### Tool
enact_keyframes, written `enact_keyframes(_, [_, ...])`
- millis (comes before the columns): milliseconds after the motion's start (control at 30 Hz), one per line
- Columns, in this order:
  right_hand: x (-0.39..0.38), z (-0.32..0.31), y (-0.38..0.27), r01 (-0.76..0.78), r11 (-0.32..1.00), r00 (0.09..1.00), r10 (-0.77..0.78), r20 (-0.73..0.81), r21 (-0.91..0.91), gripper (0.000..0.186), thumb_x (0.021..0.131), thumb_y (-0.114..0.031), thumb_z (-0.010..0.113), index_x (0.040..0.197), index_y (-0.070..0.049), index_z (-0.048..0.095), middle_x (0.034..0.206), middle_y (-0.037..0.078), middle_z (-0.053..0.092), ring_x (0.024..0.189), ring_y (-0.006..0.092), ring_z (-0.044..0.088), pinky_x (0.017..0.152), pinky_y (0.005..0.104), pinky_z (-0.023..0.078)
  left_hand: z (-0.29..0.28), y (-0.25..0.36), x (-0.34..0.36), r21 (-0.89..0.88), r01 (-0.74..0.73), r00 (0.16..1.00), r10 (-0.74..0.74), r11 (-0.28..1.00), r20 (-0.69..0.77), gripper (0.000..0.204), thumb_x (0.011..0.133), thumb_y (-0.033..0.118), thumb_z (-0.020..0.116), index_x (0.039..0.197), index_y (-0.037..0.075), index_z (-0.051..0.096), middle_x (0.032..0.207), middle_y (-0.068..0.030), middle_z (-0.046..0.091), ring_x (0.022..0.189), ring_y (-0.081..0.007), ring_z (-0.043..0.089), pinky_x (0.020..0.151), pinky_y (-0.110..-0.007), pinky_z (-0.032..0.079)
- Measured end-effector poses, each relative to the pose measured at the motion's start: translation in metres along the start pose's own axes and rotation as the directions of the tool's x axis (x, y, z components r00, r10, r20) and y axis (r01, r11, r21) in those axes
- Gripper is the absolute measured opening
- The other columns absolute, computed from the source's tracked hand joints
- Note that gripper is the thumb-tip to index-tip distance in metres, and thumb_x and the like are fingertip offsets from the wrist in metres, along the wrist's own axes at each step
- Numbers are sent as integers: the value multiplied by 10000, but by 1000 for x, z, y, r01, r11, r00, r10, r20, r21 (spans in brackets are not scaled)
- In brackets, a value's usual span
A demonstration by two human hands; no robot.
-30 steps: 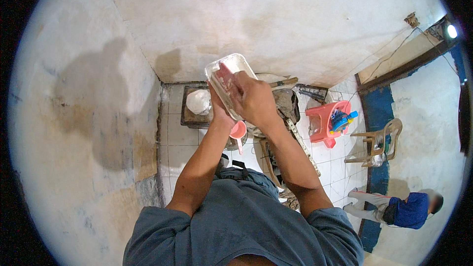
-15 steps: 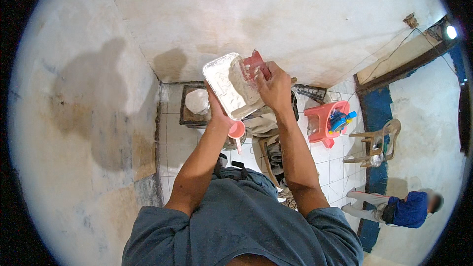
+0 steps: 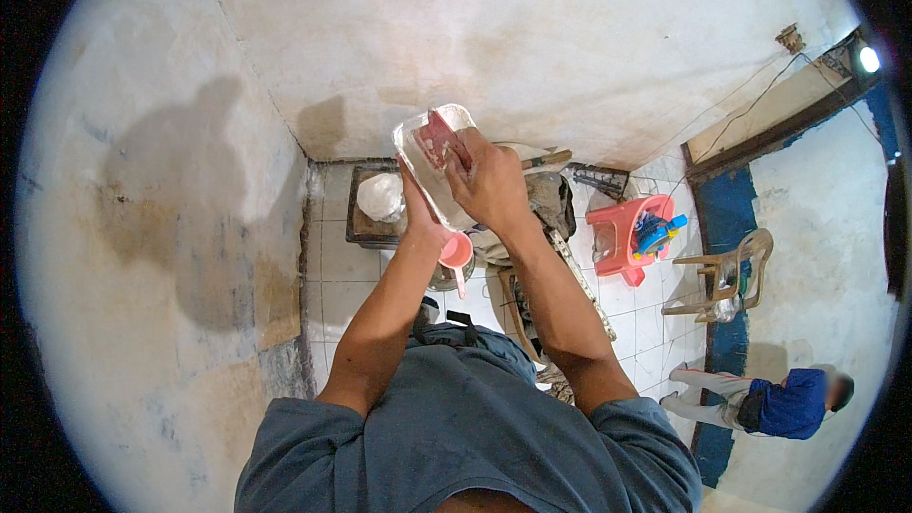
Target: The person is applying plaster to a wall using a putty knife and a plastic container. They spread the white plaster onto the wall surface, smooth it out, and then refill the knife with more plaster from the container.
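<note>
My left hand (image 3: 419,206) grips the left edge of a shallow white rectangular tray (image 3: 463,118), which is coated with pale plaster-like paste. A dull red flat scraper (image 3: 435,140) is in my right hand (image 3: 491,182), its blade inside the tray near the far left part. My right hand covers much of the tray's right side and the paste there. Just below my left hand is a pink dipper (image 3: 457,249) with its handle toward me. A rounded white bag or lump (image 3: 381,197) rests on a dark box (image 3: 359,223) to the left.
Bare patchy walls (image 3: 570,38) meet in a corner ahead and left. On the right stand a pink plastic stool (image 3: 614,233) with a blue item on it, and a beige chair (image 3: 756,261). Farther right is a person in blue (image 3: 790,404). Cloth and long strips lie below my hands.
My right hand has moved left with the scraper, from the tray's right edge across to its far left part. The left hand and tray have stayed nearly in place.
</note>
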State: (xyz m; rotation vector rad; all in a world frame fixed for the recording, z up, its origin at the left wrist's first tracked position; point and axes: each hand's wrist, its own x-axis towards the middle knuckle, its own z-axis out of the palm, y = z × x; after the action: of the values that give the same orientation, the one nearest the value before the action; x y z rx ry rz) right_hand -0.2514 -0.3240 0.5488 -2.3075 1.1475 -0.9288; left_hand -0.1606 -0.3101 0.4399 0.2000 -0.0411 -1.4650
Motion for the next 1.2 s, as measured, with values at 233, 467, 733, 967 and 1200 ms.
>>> enact_keyframes(233, [-5,-1,-2,71,995,997,-68,41,-67,192,834,-186,618,953,-41,578,696,220,610,695,451,602,610,483,478,-9,0,5,-27,-14,999,15,1000,43,606,945,588,308,1422,224,393,1430,-59,443,1312,-273,417,1107,-470,320])
enact_keyframes(467, [4,-18,40,-140,990,984,143,-110,30,173,810,-173,618,819,-6,577,695,219,607,663,417,611,592,447,473,13,4,-5,-75,77,995,-72,994,68,723,889,688,355,1381,165,444,1354,-95,510,1203,-306,522,1021,-492,426])
enact_keyframes(733, [-2,0,21,-72,993,989,84,-125,93,175,819,-153,626,840,13,574,666,200,579,599,370,576,584,393,463,15,-5,-3,-39,35,999,-36,999,-29,587,936,571,366,1335,158,486,1305,-99,546,1184,-299,532,1024,-484,417])
enact_keyframes(967, [-7,0,-5,3,997,997,3,76,-75,184,829,-169,614,899,-5,569,726,248,610,694,440,610,616,456,490,0,-1,0,-34,-35,999,36,999,33,613,936,579,353,1420,203,389,1429,-72,439,1305,-282,426,1106,-463,324])
enact_keyframes(1200, [3,-13,28,-108,994,986,107,-132,-4,193,817,-174,624,871,5,579,686,231,595,643,418,607,594,429,481,13,4,-8,-75,66,997,-64,995,36,724,887,694,362,1381,171,446,1346,-82,522,1207,-285,524,1034,-472,416])
